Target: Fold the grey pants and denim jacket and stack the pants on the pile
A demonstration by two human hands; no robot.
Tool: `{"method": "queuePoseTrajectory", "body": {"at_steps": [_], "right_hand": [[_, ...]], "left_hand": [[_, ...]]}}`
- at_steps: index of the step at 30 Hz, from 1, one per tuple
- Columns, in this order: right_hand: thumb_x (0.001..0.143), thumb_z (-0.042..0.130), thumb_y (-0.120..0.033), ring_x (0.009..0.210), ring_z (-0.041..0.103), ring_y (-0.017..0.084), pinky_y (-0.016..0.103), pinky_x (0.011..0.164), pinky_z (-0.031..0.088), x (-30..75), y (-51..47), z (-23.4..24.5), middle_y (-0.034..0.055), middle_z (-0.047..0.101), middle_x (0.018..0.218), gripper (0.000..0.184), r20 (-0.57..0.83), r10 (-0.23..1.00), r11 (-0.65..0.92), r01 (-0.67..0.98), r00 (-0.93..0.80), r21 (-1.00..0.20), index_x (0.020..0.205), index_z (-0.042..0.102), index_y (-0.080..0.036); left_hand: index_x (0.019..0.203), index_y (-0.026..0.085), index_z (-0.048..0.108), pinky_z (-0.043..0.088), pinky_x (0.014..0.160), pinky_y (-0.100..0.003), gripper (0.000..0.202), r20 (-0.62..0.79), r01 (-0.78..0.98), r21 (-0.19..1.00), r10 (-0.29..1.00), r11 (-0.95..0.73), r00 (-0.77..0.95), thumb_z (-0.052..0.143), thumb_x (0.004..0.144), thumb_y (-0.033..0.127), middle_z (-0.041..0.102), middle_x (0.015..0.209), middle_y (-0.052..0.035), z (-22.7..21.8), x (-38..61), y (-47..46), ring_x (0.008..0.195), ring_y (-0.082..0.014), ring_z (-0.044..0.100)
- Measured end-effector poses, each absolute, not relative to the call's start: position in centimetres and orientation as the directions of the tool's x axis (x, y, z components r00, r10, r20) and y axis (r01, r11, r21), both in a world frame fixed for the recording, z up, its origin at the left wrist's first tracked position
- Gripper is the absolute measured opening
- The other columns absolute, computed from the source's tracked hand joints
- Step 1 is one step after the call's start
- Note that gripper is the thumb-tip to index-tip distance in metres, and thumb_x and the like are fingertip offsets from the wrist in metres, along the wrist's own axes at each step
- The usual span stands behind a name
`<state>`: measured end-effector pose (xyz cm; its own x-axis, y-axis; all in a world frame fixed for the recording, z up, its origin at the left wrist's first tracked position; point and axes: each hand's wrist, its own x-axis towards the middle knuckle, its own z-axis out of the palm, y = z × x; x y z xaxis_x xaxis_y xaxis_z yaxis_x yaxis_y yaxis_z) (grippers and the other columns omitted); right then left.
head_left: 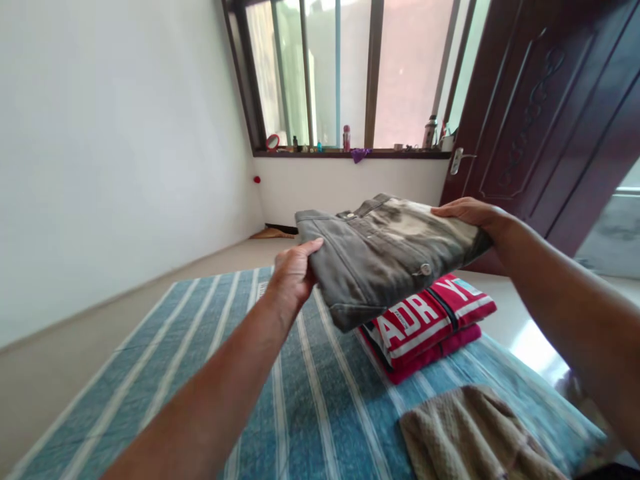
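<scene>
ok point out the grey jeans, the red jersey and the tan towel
grey jeans (385, 257), head view, top fold
red jersey (423, 321), head view, lettered front
tan towel (475, 433), head view, its middle

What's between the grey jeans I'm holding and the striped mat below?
In the head view, a folded red top with white lettering lies on the striped mat, under the grey jeans.

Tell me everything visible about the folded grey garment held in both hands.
The folded grey garment looks like faded denim with paler worn patches, stitched seams and metal buttons. It is a thick bundle held roughly level. The left hand grips its left edge, the right hand its far right edge. It is over a folded red garment on a striped blue cloth; contact between them is unclear.
</scene>
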<state>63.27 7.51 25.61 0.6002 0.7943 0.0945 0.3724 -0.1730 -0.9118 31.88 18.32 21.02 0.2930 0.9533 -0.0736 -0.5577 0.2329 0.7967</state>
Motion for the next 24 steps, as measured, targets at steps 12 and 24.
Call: {"method": "queuePoseTrajectory", "body": {"at_steps": [12, 24], "right_hand": [[0.077, 0.070, -0.038, 0.062, 0.062, 0.018, 0.027, 0.058, 0.051, 71.9, 4.7, 11.9, 0.0086, 0.071, 0.069, 0.028, -0.127, 0.730, -0.482, 0.373, 0.672, -0.793, 0.061, 0.072, -0.016], [0.070, 0.080, -0.039, 0.093, 0.067, 0.026, 0.033, 0.082, 0.050, 71.3, 4.2, 16.0, 0.0157, 0.072, 0.093, 0.031, 0.026, 0.678, -0.619, 0.590, 0.735, -0.519, 0.076, 0.073, -0.010]], "left_hand": [[0.088, 0.011, 0.067, 0.057, 0.048, -0.031, 0.019, -0.377, -0.268, 0.805, 0.805, 0.529, 0.459, 0.073, 0.071, 0.012, 0.069, 0.063, -0.0063, 11.3, 39.6, 17.9, 0.047, -0.0188, 0.064], [0.097, 0.011, 0.066, 0.061, 0.066, -0.035, 0.026, -0.373, -0.259, 0.804, 0.793, 0.535, 0.482, 0.064, 0.072, 0.004, 0.073, 0.073, -0.0081, 11.4, 40.8, 17.5, 0.063, -0.0209, 0.071]]}}
